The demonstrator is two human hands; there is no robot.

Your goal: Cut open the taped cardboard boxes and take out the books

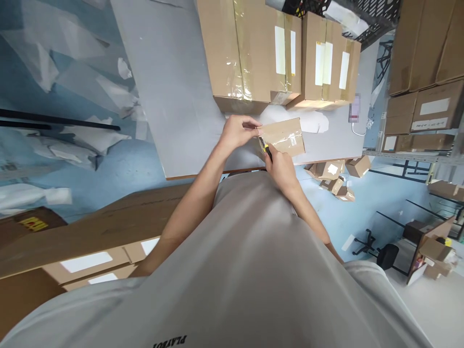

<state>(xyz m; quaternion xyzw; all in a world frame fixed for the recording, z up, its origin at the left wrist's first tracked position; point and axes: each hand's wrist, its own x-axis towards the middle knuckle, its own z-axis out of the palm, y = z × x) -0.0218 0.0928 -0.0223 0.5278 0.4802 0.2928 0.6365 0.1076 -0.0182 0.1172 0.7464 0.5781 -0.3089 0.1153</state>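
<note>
Left hand (237, 131), grip pinching the small box (284, 137); right hand (281, 166), grip closed on a cutter (264, 147), over the table (174, 96).

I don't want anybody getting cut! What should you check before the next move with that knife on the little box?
1. Left hand steadies the small box: ok.
2. Right hand grips the knife: ok.
3. Left hand clear of the knife tip: not ok, its fingers pinch right beside it.
4. Blade out and pointing away from the body: cannot tell, too small.
5. The small box lies flat on the table: cannot tell.
6. Big boxes behind leave working room: ok.
</note>
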